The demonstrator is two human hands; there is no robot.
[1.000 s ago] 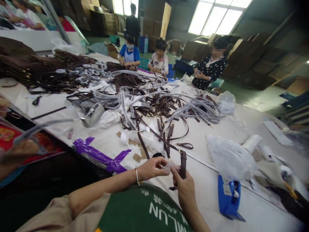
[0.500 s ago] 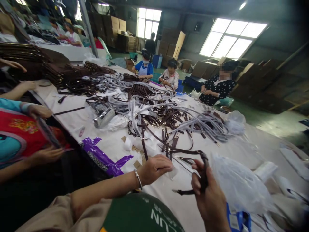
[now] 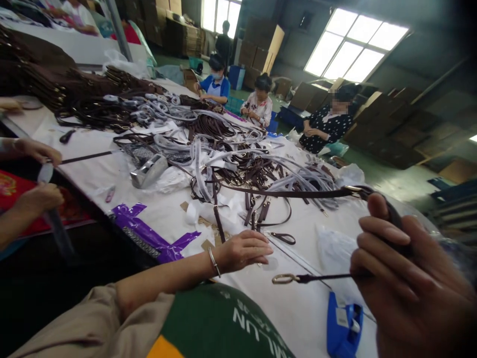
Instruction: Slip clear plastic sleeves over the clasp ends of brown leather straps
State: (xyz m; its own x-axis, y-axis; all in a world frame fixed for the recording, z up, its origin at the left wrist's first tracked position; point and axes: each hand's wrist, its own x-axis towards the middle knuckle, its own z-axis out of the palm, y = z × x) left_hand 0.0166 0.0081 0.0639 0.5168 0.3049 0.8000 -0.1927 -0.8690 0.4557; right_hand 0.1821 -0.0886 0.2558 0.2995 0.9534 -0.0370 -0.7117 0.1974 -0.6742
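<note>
My right hand [image 3: 406, 263] is raised at the right, its fingers closed around a dark brown leather strap [image 3: 298, 194]. From that grip the strap runs left, nearly straight, to the pile of straps, with a gold buckle [image 3: 352, 189] close to my fingers. A short end with a gold clasp [image 3: 283, 279] sticks out left below the hand. My left hand [image 3: 244, 252], a silver bangle on its wrist, rests over the table with fingers stretched out and nothing visibly held. Beside its fingertips lies a small clear plastic piece [image 3: 271, 263].
A heap of brown straps [image 3: 212, 130] and grey wrapped lengths covers the mid table. Nearby are a blue tape dispenser [image 3: 337, 328], purple packaging [image 3: 149, 236], a metal dispenser [image 3: 149, 171] and clear plastic bags [image 3: 337, 246]. At the left, a co-worker's hands [image 3: 40, 196] hold a strip.
My right hand has moved right and nearer the camera, drawing the strap out straighter. My left hand stays nearly in place. The view has shifted, and the blue dispenser now shows more fully.
</note>
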